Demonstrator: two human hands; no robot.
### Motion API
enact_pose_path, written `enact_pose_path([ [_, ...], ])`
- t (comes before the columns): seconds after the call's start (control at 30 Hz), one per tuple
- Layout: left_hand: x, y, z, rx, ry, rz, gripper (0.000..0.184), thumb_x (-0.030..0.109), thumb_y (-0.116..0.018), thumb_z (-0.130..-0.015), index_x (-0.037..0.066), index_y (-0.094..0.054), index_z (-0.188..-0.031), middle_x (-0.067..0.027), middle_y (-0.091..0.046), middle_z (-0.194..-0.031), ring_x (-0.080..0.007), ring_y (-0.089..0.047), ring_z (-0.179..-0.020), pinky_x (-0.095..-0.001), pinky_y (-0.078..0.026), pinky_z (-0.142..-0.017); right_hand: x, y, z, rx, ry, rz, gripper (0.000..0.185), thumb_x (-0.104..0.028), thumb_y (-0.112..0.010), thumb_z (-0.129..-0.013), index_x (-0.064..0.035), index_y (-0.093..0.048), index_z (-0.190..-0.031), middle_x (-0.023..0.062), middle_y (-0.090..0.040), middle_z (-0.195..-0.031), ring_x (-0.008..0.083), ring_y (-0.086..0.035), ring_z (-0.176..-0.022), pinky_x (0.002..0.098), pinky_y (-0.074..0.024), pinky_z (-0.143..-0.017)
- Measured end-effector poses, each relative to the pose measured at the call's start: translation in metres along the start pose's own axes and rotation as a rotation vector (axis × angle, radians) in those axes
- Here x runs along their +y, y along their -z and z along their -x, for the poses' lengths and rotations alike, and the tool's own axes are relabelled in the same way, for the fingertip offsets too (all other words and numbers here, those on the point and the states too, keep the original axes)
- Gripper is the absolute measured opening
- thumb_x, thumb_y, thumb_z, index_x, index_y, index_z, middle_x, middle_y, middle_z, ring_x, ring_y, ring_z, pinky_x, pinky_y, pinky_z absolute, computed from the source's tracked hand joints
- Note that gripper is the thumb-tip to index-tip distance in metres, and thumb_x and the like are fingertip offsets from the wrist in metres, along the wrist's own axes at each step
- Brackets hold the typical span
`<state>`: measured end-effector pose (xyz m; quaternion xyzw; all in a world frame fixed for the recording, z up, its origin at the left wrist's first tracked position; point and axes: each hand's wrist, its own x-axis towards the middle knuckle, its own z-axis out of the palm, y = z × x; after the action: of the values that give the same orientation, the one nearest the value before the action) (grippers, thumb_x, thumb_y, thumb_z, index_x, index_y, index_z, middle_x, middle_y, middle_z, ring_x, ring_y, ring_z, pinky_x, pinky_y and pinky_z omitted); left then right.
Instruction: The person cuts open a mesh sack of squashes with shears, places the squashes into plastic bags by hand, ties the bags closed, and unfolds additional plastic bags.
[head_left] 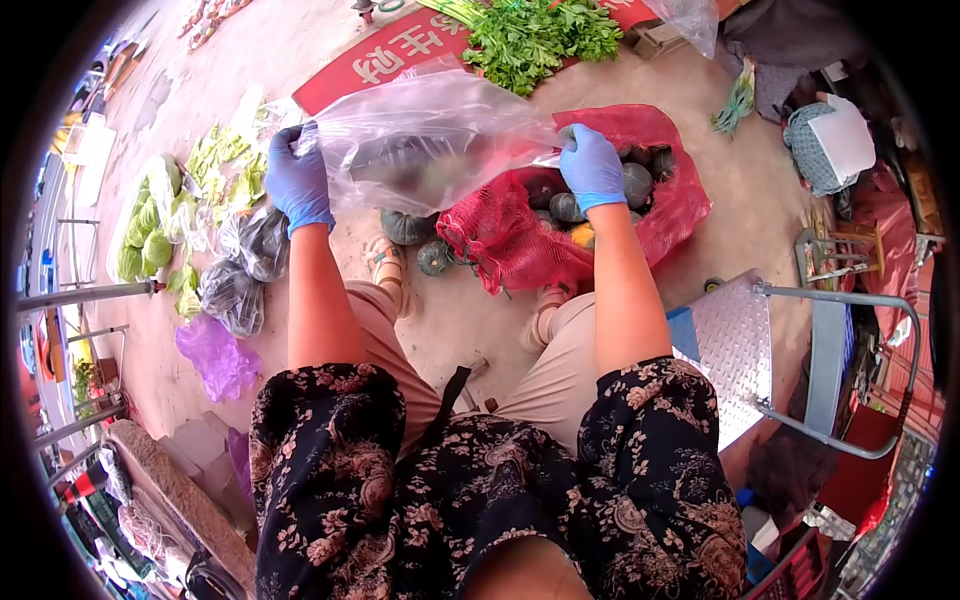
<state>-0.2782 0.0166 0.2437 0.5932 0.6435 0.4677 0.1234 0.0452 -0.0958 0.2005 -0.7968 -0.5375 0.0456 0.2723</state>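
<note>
A clear plastic bag [430, 130] is stretched sideways between my two hands, both in blue gloves. My left hand [298, 178] is closed on the bag's left end. Its right end is pinched in my right hand [590, 165]. Below and to the right lies a red mesh sack [675, 215], its open top showing dark green squashes [637, 185] and something orange. Another dark squash [407, 227] and a smaller one [434, 257] rest on the floor left of the sack. Dark round shapes show blurred through the bag.
Leafy celery [535, 40] lies on a red mat [375, 62] ahead. At the left are bagged green vegetables [150, 225], dark plastic bags [232, 297] and a purple bag [217, 355]. A metal platform cart [735, 350] stands at the right. My feet are beside the sack.
</note>
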Motion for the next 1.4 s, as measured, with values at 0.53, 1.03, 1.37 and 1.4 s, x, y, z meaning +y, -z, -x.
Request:
enact_pose_path([
  [0.53, -0.201, 0.119, -0.025, -0.455, 0.577, 0.459, 0.017, 0.011, -0.059, -0.082, 0.007, -0.058, -0.099, 0.0027, -0.06, -0.081, -0.0049, -0.053, -0.067, -0.0187, -0.042, -0.057, -0.148, -0.171, 0.073, -0.683, 0.016, -0.855, 0.023, -0.016, -0.049, -0.082, -0.0016, -0.059, -0.096, 0.0183, -0.062, -0.082, 0.0276, -0.062, -0.073, 0.035, -0.0479, -0.065],
  [1.03, -0.409, -0.008, 0.093, -0.588, 0.928, 0.182, 0.025, 0.019, -0.064, -0.076, 0.004, -0.058, -0.096, -0.0023, -0.059, -0.072, -0.0075, -0.048, -0.052, -0.021, -0.036, -0.044, -0.002, -0.29, 0.07, -0.967, -0.216, 0.382, 0.061, -0.055, -0.058, -0.068, -0.0029, -0.062, -0.099, 0.0174, -0.059, -0.101, 0.0305, -0.058, -0.093, 0.0411, -0.0424, -0.083],
  [1.37, -0.281, -0.033, 0.034, -0.894, 0.086, -0.054, 0.067, 0.025, -0.064, -0.076, 0.005, -0.033, -0.132, -0.0166, -0.039, -0.129, -0.0246, -0.04, -0.117, -0.0348, -0.034, -0.096, 0.076, -0.262, 0.005, -0.877, -0.55, -1.148, 0.043, -0.032, -0.059, -0.082, 0.0004, -0.055, -0.11, 0.0089, -0.059, -0.104, 0.0181, -0.055, -0.095, 0.0276, -0.0427, -0.083],
  [1.4, -0.242, -0.055, 0.022, -0.878, 0.365, 0.359, 0.066, 0.026, -0.061, -0.078, 0.004, -0.031, -0.132, -0.0156, -0.036, -0.132, -0.0265, -0.035, -0.123, -0.0357, -0.03, -0.1, 0.077, -0.275, -0.006, -0.664, -0.622, -1.23, 0.045, -0.035, -0.057, -0.082, 0.0007, -0.056, -0.108, 0.0097, -0.06, -0.101, 0.0191, -0.056, -0.094, 0.0279, -0.043, -0.081],
])
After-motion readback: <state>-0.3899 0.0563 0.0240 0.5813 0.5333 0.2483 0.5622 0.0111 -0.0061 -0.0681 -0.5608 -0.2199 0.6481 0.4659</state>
